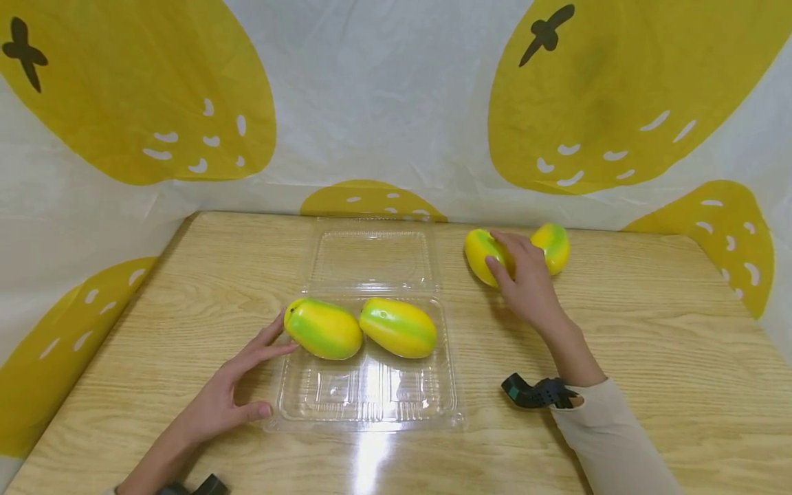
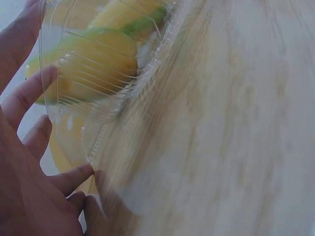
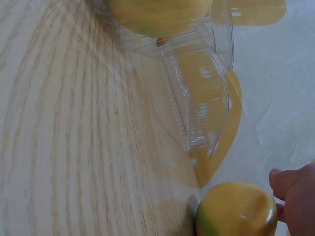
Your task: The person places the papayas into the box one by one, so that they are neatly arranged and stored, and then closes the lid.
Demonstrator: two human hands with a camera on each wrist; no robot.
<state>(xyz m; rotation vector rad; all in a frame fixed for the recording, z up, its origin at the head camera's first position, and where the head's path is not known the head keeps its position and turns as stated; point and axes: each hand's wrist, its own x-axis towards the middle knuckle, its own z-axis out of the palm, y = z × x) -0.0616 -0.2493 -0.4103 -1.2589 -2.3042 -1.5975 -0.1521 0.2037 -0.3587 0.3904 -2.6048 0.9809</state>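
Note:
Two yellow-and-green papaya-like fruits, a left one (image 1: 324, 330) and a right one (image 1: 399, 328), lie side by side in the base of a clear plastic clamshell container (image 1: 365, 409). My left hand (image 1: 229, 385) is at the container's left side, fingers extended beside the left fruit and thumb apart. In the left wrist view, its fingertips are at the clear wall. Over a third such fruit (image 1: 479, 254), behind and right of the container, reaches my right hand (image 1: 526, 282). Its thumb is raised near the fruit's surface in the right wrist view. A fourth fruit (image 1: 553, 247) lies just beyond it, partly covered.
The container's lid (image 1: 371, 258) is laid back flat on the wooden table (image 1: 650, 344). A white cloth (image 1: 383, 89) printed with large yellow fruit hangs at the back and sides. Black wrist devices, one at the right cuff (image 1: 538, 393), are on both arms.

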